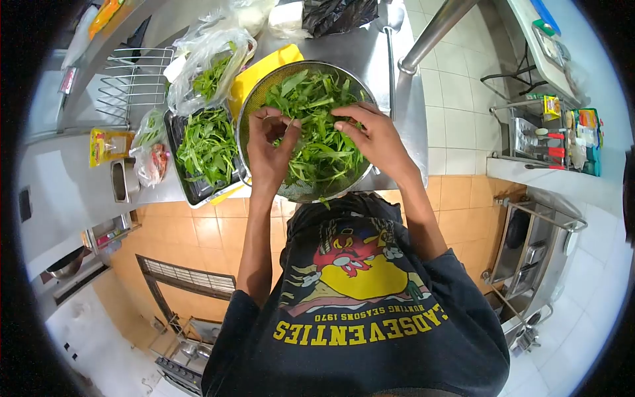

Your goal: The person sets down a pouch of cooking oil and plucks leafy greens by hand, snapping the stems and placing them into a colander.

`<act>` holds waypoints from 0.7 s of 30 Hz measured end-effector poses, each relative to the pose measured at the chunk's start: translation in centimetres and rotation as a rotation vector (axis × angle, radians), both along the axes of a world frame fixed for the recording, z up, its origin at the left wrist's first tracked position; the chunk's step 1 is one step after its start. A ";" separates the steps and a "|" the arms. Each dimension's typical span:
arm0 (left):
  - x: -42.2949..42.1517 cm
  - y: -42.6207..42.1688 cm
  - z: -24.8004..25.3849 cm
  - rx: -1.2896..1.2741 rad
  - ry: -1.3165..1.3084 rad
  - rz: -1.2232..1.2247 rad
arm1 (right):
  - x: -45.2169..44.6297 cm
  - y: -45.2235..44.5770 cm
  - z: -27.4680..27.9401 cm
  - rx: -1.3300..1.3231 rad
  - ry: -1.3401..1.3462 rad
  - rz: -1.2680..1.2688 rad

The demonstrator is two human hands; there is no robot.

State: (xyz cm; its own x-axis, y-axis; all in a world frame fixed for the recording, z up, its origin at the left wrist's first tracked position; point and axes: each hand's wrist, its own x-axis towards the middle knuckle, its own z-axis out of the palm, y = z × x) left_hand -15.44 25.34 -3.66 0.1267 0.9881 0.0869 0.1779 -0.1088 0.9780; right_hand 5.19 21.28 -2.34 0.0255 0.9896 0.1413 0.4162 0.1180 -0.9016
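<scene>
A round mesh strainer (246, 126) with a metal rim stands on the steel counter, full of loose leafy greens (317, 149) with long narrow leaves, like water spinach. Over its left side, my left hand (270, 142) is closed, thumb and fingers pinched on a thin green stem. My right hand (377, 135) is above the right part of the heap, its thumb and forefinger curled close together on the greens; the exact piece between them is partly hidden. Left of the strainer, a dark tray (193, 192) holds more stemmed greens (206, 147). A clear plastic bag (188, 92) with greens inside lies behind that tray.
A yellow board (284, 55) lies partly under the strainer. At left are a wire rack (135, 83), a small bag with red contents (153, 162) and a metal container (124, 180). A black plastic bag (338, 16) lies at the back. A steel pole (436, 33) rises at right.
</scene>
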 end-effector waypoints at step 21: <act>-1.5 2.1 1.8 -0.145 -0.141 -0.427 | -4.4 -0.9 1.0 0.212 -0.238 -0.236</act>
